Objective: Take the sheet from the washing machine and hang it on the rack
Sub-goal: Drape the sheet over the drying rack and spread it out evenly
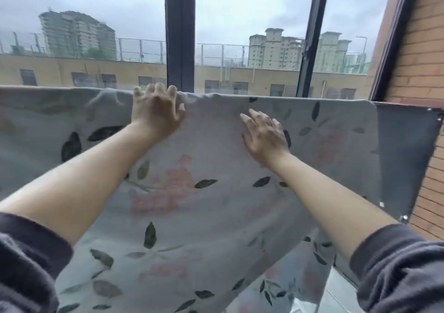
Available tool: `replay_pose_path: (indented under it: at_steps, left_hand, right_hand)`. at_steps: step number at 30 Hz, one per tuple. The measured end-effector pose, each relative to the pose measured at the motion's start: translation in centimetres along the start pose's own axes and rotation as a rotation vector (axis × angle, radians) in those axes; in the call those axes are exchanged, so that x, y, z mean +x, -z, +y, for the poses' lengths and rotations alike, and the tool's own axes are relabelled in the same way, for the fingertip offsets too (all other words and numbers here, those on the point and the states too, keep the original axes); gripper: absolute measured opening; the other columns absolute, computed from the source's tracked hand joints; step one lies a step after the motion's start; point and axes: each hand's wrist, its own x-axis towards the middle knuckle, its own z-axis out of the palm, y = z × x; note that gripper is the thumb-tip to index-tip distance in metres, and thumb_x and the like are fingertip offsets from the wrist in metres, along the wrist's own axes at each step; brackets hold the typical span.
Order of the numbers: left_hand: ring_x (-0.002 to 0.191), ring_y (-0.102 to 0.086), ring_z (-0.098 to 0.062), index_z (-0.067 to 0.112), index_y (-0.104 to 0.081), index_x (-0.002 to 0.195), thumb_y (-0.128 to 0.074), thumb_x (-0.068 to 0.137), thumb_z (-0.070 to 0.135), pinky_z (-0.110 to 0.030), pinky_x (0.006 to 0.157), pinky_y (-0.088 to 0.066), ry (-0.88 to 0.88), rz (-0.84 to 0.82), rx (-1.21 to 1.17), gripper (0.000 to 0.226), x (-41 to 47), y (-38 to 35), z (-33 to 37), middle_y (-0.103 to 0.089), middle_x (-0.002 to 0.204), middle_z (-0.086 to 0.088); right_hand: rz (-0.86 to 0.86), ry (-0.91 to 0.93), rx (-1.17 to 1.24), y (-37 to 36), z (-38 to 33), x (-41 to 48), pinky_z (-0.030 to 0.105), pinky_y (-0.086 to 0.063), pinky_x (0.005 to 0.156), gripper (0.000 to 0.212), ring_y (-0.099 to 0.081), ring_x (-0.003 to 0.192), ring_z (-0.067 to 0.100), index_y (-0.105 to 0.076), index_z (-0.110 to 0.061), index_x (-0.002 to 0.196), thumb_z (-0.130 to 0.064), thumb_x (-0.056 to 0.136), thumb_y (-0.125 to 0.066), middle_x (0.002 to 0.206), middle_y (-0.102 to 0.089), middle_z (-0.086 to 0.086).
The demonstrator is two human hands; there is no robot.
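A pale grey sheet [211, 149] printed with pink flowers and dark leaves hangs across the whole view, draped over a horizontal support that it hides. My left hand [156, 110] rests at the sheet's top fold, fingers curled over the edge. My right hand [264, 132] lies flat on the sheet's front a little lower and to the right, fingers spread, holding nothing. The sheet's right edge ends near a darker grey panel [408, 144].
Tall windows stand right behind the sheet, with a dark vertical frame [180, 31] in the middle and another frame [312, 36] to the right. A brick wall [422, 48] closes off the right side. Floor shows at the lower right.
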Motion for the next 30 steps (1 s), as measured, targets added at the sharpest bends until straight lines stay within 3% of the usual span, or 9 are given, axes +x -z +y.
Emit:
replay_pose_path:
  at_steps: [7,10,16,23,27,29,30]
  left_hand:
    - [0.119,-0.041,-0.038,0.007,-0.046,0.121,-0.04,0.09,0.048,-0.06,0.109,-0.019,0.101,-0.112,0.059,0.052,3.9,-2.4,15.2,-0.048,0.124,-0.02]
    - [0.123,-0.039,-0.038,0.007,-0.043,0.127,-0.04,0.09,0.052,-0.061,0.11,-0.017,0.054,-0.146,0.046,0.058,5.8,-3.6,22.0,-0.046,0.129,-0.02]
    - [0.13,-0.034,-0.038,0.009,-0.03,0.139,-0.04,0.089,0.059,-0.059,0.112,-0.018,-0.088,-0.13,0.015,0.071,9.5,-6.9,35.0,-0.037,0.14,-0.021]
    - [0.122,-0.038,-0.034,0.009,-0.033,0.136,-0.041,0.087,0.059,-0.052,0.106,-0.024,-0.217,-0.02,-0.076,0.071,14.3,-11.6,48.7,-0.043,0.129,-0.017]
    - [0.114,-0.04,-0.033,0.009,-0.038,0.131,-0.044,0.086,0.055,-0.05,0.103,-0.024,-0.239,0.04,-0.119,0.066,16.4,-13.7,54.8,-0.046,0.12,-0.015]
    - [0.112,-0.041,-0.033,0.008,-0.041,0.128,-0.048,0.084,0.05,-0.051,0.102,-0.019,-0.212,0.069,-0.154,0.061,16.8,-14.5,56.2,-0.047,0.117,-0.016]
    - [0.111,-0.041,-0.033,0.007,-0.043,0.126,-0.05,0.084,0.047,-0.051,0.101,-0.016,-0.201,0.087,-0.171,0.058,17.1,-14.9,56.7,-0.048,0.115,-0.016]
  right_hand:
    - [-0.265,-0.387,-0.139,1.6,20.8,-9.8,0.046,-0.035,0.1,0.051,-0.036,0.13,0.029,-0.029,-0.021,0.144,-0.034,0.096,-0.042,0.148,-0.032,0.005]
    - [-0.348,-0.55,-0.144,2.2,27.9,-13.0,0.045,-0.036,0.099,0.053,-0.036,0.129,0.03,-0.024,-0.02,0.145,-0.034,0.097,-0.041,0.147,-0.032,0.007]
    - [-0.354,-0.862,-0.007,0.7,38.2,-15.4,0.045,-0.037,0.099,0.054,-0.037,0.128,0.035,-0.025,-0.019,0.143,-0.036,0.096,-0.046,0.143,-0.034,0.012]
    - [-0.348,-0.894,0.09,-1.8,47.8,-11.8,0.044,-0.038,0.102,0.067,-0.037,0.131,0.033,-0.018,-0.019,0.147,-0.045,0.094,-0.049,0.147,-0.033,0.01]
    - [-0.323,-0.846,0.184,-2.6,51.9,-8.1,0.042,-0.041,0.097,0.078,-0.04,0.13,0.027,-0.018,-0.023,0.147,-0.06,0.087,-0.051,0.146,-0.035,0.004]
    - [-0.35,-0.826,0.214,-3.0,52.6,-6.3,0.039,-0.042,0.092,0.071,-0.047,0.123,0.026,-0.026,-0.025,0.141,-0.061,0.085,-0.051,0.138,-0.043,0.001]
    - [-0.364,-0.794,0.186,-3.6,52.9,-5.6,0.037,-0.043,0.088,0.055,-0.052,0.115,0.027,-0.036,-0.023,0.131,-0.056,0.088,-0.049,0.132,-0.05,0.001]
